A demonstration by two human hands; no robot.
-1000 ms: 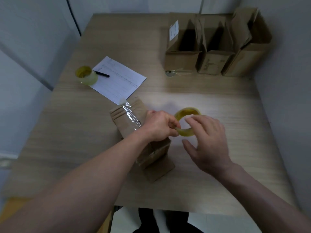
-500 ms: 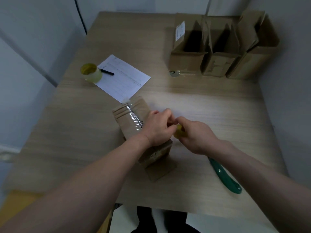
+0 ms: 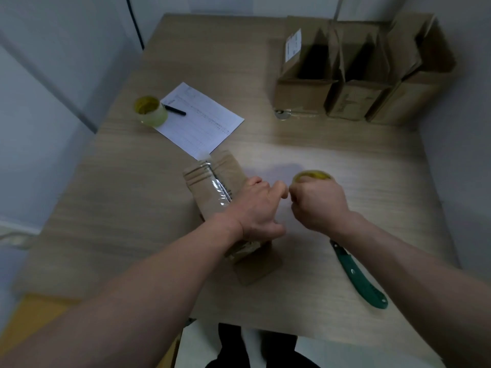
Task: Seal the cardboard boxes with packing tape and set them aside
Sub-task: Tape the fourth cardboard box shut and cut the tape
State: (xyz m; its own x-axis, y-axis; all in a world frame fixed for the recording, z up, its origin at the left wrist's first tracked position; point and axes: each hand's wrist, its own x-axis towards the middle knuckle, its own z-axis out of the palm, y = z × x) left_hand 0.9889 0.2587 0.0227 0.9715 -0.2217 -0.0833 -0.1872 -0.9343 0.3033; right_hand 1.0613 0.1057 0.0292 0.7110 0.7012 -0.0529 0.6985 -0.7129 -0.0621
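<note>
A small brown cardboard box (image 3: 212, 187) with clear tape along its top lies at the table's middle. My left hand (image 3: 259, 208) lies over its near end, fingers curled round the box's right side. Just to the right, my right hand (image 3: 317, 203) grips a yellow-cored roll of packing tape (image 3: 313, 175); only the roll's far rim shows above my knuckles. The thumb of my left hand nearly meets my right fist. Any tape stretched between them is too thin to make out.
Three open cardboard boxes (image 3: 358, 75) stand at the back right by the wall. A second tape roll (image 3: 150, 110), a pen (image 3: 174, 110) and a printed sheet (image 3: 200, 119) lie at the back left. A green-handled knife (image 3: 358, 276) lies near the front right edge.
My right hand closed round the tape roll and drew it against my left hand, then moved a little right and away. The knife, once hidden under my right arm, now shows.
</note>
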